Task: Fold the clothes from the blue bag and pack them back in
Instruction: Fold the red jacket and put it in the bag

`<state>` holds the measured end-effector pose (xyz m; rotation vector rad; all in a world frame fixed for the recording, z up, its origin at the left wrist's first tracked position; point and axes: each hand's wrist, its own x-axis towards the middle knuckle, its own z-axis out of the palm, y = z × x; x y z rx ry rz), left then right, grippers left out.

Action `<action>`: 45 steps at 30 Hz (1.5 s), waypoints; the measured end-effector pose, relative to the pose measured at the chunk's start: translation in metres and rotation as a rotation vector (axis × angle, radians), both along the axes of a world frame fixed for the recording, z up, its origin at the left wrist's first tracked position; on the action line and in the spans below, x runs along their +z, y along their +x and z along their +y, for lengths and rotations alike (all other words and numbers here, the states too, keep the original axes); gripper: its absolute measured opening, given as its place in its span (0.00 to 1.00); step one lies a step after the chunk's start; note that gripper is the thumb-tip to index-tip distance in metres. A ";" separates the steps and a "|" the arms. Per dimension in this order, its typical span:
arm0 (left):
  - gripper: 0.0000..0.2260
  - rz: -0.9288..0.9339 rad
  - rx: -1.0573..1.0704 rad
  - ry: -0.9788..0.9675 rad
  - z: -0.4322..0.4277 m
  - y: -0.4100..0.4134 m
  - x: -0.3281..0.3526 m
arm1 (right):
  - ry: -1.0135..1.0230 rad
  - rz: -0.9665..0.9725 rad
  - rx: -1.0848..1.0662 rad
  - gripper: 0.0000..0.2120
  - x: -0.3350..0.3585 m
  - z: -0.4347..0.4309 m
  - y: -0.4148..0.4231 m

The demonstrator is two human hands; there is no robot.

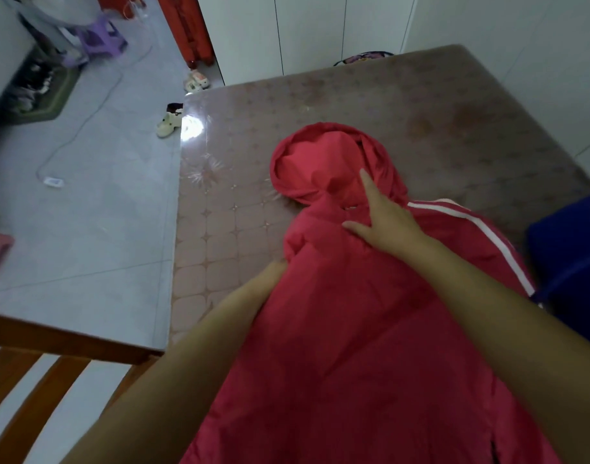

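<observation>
On red jacket: right hand flat; left hand maybe gripping edge.

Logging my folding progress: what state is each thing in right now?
Red jacket: spread on the table, not folded yet.
Hood: flat, opening facing up.
Blue bag: beside the jacket, open or closed unclear.
Right hand: open, pressing the jacket.
Left hand: at jacket's edge, fingers hidden.

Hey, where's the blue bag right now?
In the head view, the blue bag is at the far right edge of the frame, just right of the red jacket and its white-striped sleeve.
</observation>
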<state>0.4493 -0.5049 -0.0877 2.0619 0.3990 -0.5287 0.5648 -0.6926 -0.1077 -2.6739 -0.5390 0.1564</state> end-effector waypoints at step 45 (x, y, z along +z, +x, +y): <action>0.24 -0.143 0.189 0.237 0.147 -0.245 -0.007 | 0.042 0.037 -0.718 0.32 0.001 -0.056 -0.400</action>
